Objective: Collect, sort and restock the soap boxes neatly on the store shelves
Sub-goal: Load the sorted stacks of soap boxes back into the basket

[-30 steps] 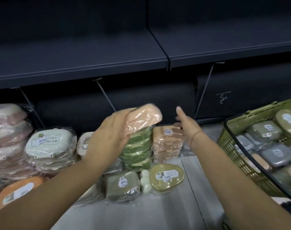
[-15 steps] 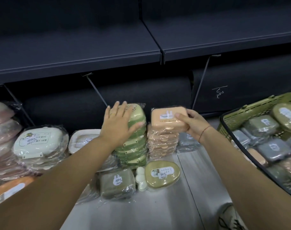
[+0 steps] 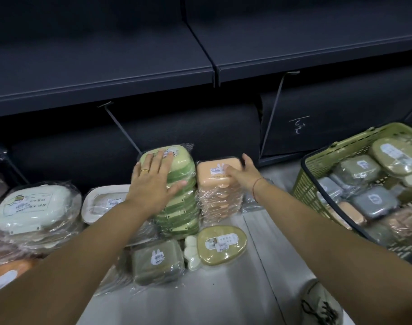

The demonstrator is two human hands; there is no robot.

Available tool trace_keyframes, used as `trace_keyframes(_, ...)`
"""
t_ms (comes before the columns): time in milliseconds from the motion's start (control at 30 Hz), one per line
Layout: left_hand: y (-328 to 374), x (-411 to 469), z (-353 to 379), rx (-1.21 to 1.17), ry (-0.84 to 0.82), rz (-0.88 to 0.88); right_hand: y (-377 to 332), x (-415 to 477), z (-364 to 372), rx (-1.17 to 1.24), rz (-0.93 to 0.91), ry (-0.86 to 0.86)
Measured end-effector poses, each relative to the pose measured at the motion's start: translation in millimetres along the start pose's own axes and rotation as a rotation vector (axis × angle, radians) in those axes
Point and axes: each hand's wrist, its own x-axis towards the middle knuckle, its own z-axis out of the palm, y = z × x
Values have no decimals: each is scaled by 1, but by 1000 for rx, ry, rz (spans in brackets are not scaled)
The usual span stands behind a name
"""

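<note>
- Dark metal store shelving fills the top of the view. The film-wrapped soap boxes sit on its pale bottom shelf board, low and easy to reach.
- On the right is an olive-green plastic mesh basket, holding mixed grey, olive and peach boxes. That looks like the unsorted supply, parked close by for quick picking.
- In the centre is a tall stack of green rounded-rectangle soap boxes. It leans a little, probably because the wrap is slippery.
- Just beside it, and touching, is the shorter stack of peach soap boxes, white label up. The stacks are sorted by colour.
- The left hand lies flat on the green stack with its fingers spread straight, likely steadying it.
- The right hand rests on the top peach box with its fingers extended along the far corner, seemingly squaring it up.
- In front is an olive oval soap box, lying singly and not yet stacked.
</note>
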Motion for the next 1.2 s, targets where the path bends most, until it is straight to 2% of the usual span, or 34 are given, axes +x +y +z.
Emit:
trace_keyframes(100, 18, 8, -20, -62, -5, -22, -21, -6, -38, -194, -58, -20)
trace_keyframes(167, 45, 17, -37, -111, 55, 25, -42, -14, -77, -354, -108, -60)
trace_keyframes(233, 86, 27, -52, -204, 132, 132, -60, -21, -125, -465, -113, -106)
trace_keyframes(333, 170, 40, -64, -340, 150, 339, -66, -30, -208, -428, -37, -127)
trace_keyframes(433, 257, 55, -52, -383, 61, 515, -34, -26, -294, -344, 35, 77)
trace_keyframes(500, 310, 68, -33, -381, -47, 571, 6, -19, -345, -266, 89, 266)
trace_keyframes(633, 389, 96, 21, -379, -352, 459, 85, -3, -404, -200, 245, 624)
trace_keyframes(733, 424, 121, 65, -365, -535, 262, 118, 18, -424, -115, 295, 736)
trace_keyframes(800, 434, 137, 91, -372, -586, 112, 128, 37, -433, -139, 301, 771)
trace_keyframes(933, 439, 153, 127, -306, -655, -103, 142, 73, -446, -343, 318, 758)
trace_keyframes(1033, 444, 158, 134, -256, -687, -122, 146, 86, -452, -451, 320, 750)
trace_keyframes(1200, 446, 161, 145, -118, -618, -99, 139, 83, -465, -637, 363, 683)
